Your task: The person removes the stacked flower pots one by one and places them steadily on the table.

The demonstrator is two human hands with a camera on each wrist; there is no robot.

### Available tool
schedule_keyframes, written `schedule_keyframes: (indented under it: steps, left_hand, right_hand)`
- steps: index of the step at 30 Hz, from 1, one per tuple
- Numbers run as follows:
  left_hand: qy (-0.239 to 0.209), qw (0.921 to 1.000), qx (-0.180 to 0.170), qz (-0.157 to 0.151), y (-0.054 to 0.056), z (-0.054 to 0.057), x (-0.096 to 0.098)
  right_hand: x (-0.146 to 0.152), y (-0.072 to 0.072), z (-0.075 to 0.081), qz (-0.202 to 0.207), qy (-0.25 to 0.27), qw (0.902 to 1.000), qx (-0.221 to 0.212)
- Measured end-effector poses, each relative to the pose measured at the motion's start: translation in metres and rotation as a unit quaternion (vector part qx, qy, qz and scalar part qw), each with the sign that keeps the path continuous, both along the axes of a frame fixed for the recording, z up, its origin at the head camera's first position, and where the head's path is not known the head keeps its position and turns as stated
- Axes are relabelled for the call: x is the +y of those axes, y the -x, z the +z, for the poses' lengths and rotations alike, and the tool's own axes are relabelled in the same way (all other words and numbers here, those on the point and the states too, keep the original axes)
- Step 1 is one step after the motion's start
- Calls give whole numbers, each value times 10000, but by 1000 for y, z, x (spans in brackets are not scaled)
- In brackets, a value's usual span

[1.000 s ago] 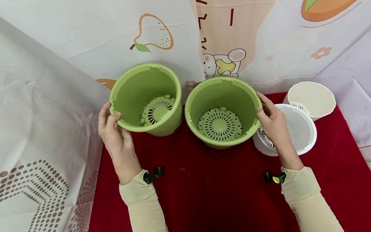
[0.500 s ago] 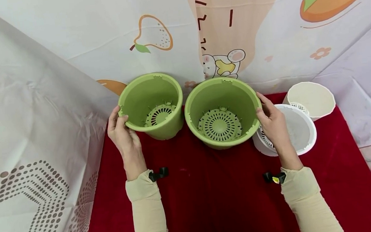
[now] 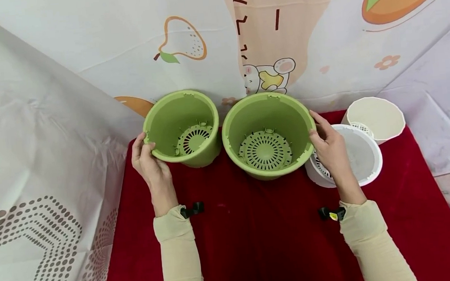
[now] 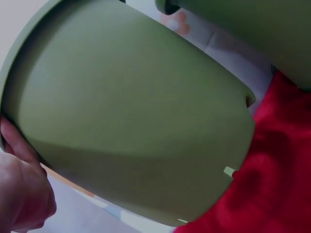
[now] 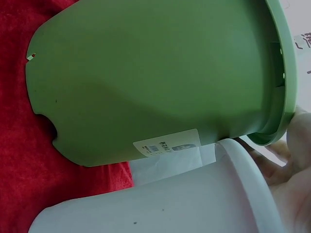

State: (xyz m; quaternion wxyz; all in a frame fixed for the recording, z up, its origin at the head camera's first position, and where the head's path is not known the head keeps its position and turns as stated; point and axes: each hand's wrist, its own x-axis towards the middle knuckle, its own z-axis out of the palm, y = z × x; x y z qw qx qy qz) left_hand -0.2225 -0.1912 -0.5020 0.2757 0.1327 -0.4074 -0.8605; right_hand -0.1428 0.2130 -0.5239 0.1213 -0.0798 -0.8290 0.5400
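Two green plastic flowerpots with slotted bottoms stand side by side in the head view. My left hand (image 3: 151,169) grips the rim of the left green flowerpot (image 3: 169,125), thumb over the inside edge and fingers outside. On the right green flowerpot (image 3: 264,114), my right hand (image 3: 332,148) holds the right rim the same way. A narrow gap separates the two pots. The left wrist view shows the left pot's smooth wall (image 4: 136,102) and its notched base near the red cloth. A printed label (image 5: 167,142) is on the right pot's wall in the right wrist view.
Partly behind my right hand stands a white flowerpot (image 3: 361,159). A cream pot (image 3: 382,118) with a faceted rim is further back right. Red cloth (image 3: 251,238) covers the table. Printed curtains (image 3: 124,43) rise behind the pots and at both sides.
My left hand has brought the left green flowerpot rightward and lower, closer to the other one. Over the last half second it has barely shifted. My right hand keeps its hold.
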Motion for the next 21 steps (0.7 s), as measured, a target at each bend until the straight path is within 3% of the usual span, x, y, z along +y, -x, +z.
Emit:
schedule_keyframes:
  steps: [6,14,21]
  left_hand:
    - [119,9999,-58,67,-2,-14,-1]
    - [291,9992,-240,102,-3,-30,-2]
    - [351,9987,-328,144,-8,-38,-8]
  right_hand:
    - [-5,-4,16,91,154,9998,-5]
    - [8,6,-12,68,57,10000,2]
    - [6,3,-15,47,101,9999,-98]
